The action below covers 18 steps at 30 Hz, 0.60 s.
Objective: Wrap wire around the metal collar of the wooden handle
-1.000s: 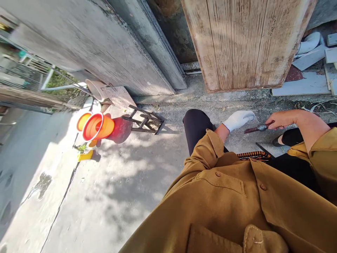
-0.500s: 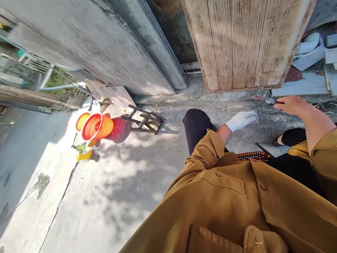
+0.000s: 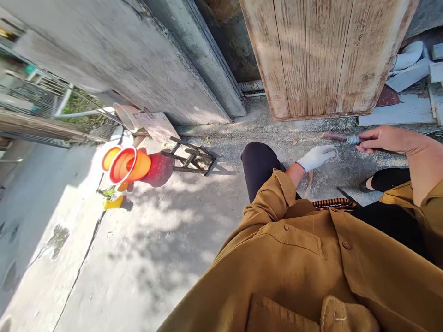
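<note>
My right hand is bare and closed round one end of a brown stick with pale wire or cord wound round it. The stick points left, just above my left hand, which wears a white knitted glove. Its fingers are curled together, and the palm side is turned away. Below the glove a thin tan strip or rod shows; whether the glove grips it I cannot tell. A thin strand from the cord to the glove cannot be made out.
A wooden board leans ahead, beside grey slabs. An upturned dark stool frame and orange buckets are on the concrete at left. White pipe pieces lie at right. A black-and-orange woven seat shows below me.
My right hand has turned and the wound stick has shifted slightly left and down. The tan strip below the glove has come into view. The gloved hand is slightly lower and more curled.
</note>
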Motion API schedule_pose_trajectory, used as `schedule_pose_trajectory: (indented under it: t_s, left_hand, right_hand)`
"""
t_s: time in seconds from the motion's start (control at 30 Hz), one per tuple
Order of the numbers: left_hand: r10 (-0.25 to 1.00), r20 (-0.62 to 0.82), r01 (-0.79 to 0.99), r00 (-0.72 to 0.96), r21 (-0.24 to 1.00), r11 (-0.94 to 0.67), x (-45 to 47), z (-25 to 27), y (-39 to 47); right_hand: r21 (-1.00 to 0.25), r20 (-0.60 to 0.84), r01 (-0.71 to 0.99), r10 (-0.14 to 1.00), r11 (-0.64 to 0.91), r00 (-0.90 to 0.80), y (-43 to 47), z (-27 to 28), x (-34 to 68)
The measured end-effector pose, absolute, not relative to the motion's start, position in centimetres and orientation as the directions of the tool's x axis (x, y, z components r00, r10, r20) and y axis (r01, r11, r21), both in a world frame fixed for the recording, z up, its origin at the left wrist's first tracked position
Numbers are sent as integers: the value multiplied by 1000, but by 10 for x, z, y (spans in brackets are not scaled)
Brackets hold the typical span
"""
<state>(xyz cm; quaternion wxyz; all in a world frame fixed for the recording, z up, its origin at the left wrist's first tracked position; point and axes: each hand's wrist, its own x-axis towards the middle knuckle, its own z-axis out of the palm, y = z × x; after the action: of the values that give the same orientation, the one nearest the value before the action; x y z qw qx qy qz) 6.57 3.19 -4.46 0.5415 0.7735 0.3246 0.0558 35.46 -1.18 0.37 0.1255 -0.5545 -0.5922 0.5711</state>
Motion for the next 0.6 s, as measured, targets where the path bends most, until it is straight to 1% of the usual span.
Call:
schedule_pose_trajectory:
  t_s: [0.03,0.07,0.1,0.17,0.23,0.3,0.4,0.47,0.53,0.6]
  left_hand:
    - [553,-277,441,786,878,-187,66,-44,29]
    - [540,-287,442,791,879,-180,66,-43,27]
    - [527,-293,444,798,877,-185,66,-42,25]
    - [504,-289,445,814,868,-220,66,-38,22]
    - [479,-301,462,825,846,-264,66,-33,21]
    - [464,-319,486,826,821,-300,65,-31,20]
    - [454,-323,502,830,787,-358,65,-29,20]
    - [449,-315,506,836,760,-409,66,-29,21]
    - [464,-312,526,829,718,-456,65,-28,22]
    - [493,-315,557,811,672,-488,64,-26,24]
  right_hand:
    - [-832,-434,477,868,-282,-242,-10,2,359]
    - [-827,-411,470,901,-307,-136,-8,-1,362]
    - [-799,-417,495,908,-342,-46,-6,-4,364]
    - [-672,-489,612,871,-417,56,-3,-9,365]
    - [-525,-560,725,822,-445,99,0,-11,364]
    - [-439,-595,785,796,-437,111,2,-10,362]
    - [-368,-611,835,783,-409,115,5,-11,361]
    - [-319,-611,880,786,-352,93,5,-15,359]
    - [-294,-650,918,760,-266,12,3,-21,354]
    - [-332,-744,925,655,-188,-134,-3,-25,344]
